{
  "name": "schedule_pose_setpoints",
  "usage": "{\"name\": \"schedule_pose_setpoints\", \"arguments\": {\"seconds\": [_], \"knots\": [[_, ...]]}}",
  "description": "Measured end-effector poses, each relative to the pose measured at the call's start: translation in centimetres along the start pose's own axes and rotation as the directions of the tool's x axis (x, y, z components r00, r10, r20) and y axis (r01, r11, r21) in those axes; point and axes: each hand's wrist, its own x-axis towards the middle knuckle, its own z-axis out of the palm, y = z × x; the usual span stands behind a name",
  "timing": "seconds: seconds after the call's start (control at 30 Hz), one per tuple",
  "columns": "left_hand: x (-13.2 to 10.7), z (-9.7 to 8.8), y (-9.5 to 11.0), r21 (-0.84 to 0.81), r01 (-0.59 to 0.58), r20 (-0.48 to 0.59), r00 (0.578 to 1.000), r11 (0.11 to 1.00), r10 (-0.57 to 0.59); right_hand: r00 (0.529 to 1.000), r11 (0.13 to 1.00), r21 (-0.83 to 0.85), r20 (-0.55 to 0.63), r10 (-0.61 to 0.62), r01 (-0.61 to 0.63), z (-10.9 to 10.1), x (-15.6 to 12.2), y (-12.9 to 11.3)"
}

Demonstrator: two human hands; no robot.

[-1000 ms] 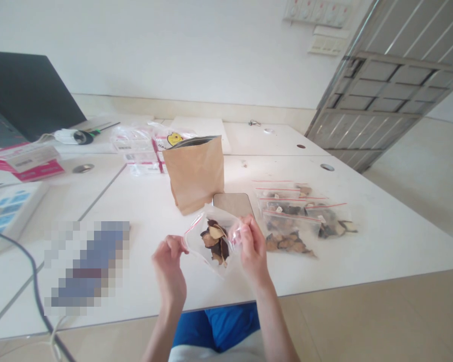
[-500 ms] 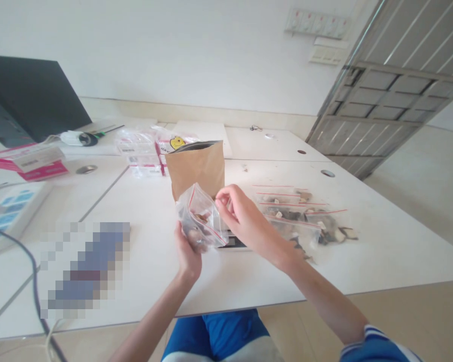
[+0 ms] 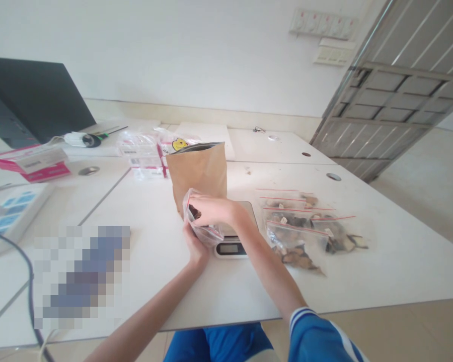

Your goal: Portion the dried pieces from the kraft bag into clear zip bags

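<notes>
My left hand (image 3: 197,247) grips a clear zip bag (image 3: 207,236) with a red seal line from below, its mouth open. My right hand (image 3: 215,210) reaches over the bag's mouth, with its fingertips down in the opening and hidden from view. Beside those fingers a dark brown dried piece (image 3: 195,213) shows inside the bag. Under and right of the hands stands a small digital scale (image 3: 230,248), its metal plate partly covered by my right arm. Just behind the bag, a brown paper pouch (image 3: 198,173) stands upright with its top open.
Several zip bags of dried pieces (image 3: 298,256) lie to the right of the scale. Pink-and-white boxes in plastic (image 3: 145,156) stand behind left. A black monitor (image 3: 33,100), a pink box (image 3: 30,163) and a cable (image 3: 32,281) are at the left.
My right hand has moved left, from beside the bag's edge into its mouth. The scale's display and plate have come into clearer view.
</notes>
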Motion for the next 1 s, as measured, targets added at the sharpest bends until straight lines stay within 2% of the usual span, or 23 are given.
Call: {"name": "schedule_pose_setpoints", "arguments": {"seconds": [0.07, 0.2, 0.67, 0.9, 1.0], "knots": [[0.2, -0.2, -0.2, -0.023, -0.003, -0.034, 0.999, 1.0, 0.002, 0.984, 0.996, -0.087, 0.178, -0.001, 0.016, -0.2, 0.7, 0.4], [0.3, 0.2, 0.0, -0.054, -0.007, -0.068, 0.998, 0.999, 0.003, 0.953, 0.996, -0.094, 0.303, 0.03, -0.001, -0.8, 1.1, 1.1], [-0.8, 1.2, 1.5, -0.096, 0.044, -0.077, 0.996, 0.994, -0.051, 0.922, 0.979, -0.165, 0.347, 0.173, -0.121, -1.5, 0.2, 0.3], [-1.2, 1.4, 2.1, -0.106, 0.102, -0.124, 0.986, 0.989, -0.115, 0.907, 0.965, -0.227, 0.364, 0.211, -0.133, -1.6, -0.4, -0.7], [-1.1, 1.3, 2.2, -0.097, 0.163, -0.138, 0.975, 0.982, -0.176, 0.895, 0.957, -0.254, 0.381, 0.23, -0.137, -1.7, -0.4, -1.0]]}}
